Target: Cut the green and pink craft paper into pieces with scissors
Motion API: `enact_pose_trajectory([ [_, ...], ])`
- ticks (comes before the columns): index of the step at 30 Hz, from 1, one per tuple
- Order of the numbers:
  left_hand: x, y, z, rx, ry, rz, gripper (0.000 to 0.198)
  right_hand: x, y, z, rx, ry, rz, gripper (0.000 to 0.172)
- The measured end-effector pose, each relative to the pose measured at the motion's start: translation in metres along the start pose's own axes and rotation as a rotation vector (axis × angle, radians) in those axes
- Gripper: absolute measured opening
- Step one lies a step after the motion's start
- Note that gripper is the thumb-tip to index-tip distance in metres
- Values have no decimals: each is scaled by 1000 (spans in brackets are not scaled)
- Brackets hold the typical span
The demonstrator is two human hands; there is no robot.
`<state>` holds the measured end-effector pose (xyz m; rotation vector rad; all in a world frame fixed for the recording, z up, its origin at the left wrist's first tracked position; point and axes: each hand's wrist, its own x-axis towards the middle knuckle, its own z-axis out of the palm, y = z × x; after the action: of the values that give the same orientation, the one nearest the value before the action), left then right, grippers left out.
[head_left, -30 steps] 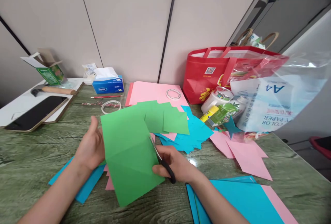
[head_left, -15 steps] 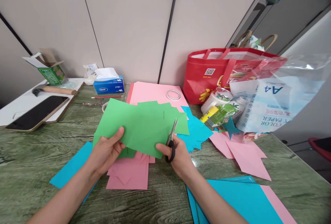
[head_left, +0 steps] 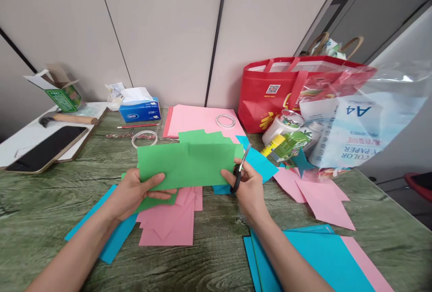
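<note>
A green paper sheet point(head_left: 189, 163) is stretched level between my two hands above the table. My left hand point(head_left: 133, 195) pinches its left end, thumb on the near face and fingers behind. At the right end, my right hand point(head_left: 248, 188) grips the sheet with the thumb and also holds scissors point(head_left: 240, 170) with black handles, blades pointing up. Under and behind the sheet lie other green pieces point(head_left: 202, 137), pink pieces point(head_left: 172, 224) and blue pieces point(head_left: 258, 161). Blue strips point(head_left: 118, 238) rest by my left forearm.
A blue tissue box point(head_left: 140, 111), a red pencil point(head_left: 138, 126) and tape rolls point(head_left: 225, 121) are at the back. On the right stand a red bag point(head_left: 258, 89), a glue stick point(head_left: 272, 146) and a plastic paper pack point(head_left: 357, 134). A phone point(head_left: 47, 148) and hammer point(head_left: 74, 118) lie left.
The green sheet has turned from tilted to level and shows a narrower face. My right hand with the scissors has moved right and slightly up.
</note>
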<state>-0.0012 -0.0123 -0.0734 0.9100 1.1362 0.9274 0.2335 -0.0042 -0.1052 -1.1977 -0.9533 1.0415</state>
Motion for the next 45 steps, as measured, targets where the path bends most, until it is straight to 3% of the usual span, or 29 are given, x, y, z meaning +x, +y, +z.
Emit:
enact_pose_trajectory([
  [4,1,-2,2,-30,31,14,18,3,-2,-4,18,99,14,44],
  [10,2,-2,2,-143,134,58,16,1,-5,-3,71,69,0,39],
  [13,4,-1,3,-188,222,152,16,-7,-4,3,63,-145,62,38],
  [17,5,0,5,-220,305,213,18,-24,-4,14,95,-611,232,41],
  [20,3,0,8,-194,292,202,19,-32,-6,19,121,-734,325,39],
  [27,-4,-4,17,-84,176,117,16,-31,-8,17,127,-742,276,34],
  [45,-6,-10,21,-51,167,118,17,-31,-4,16,153,-731,332,32],
])
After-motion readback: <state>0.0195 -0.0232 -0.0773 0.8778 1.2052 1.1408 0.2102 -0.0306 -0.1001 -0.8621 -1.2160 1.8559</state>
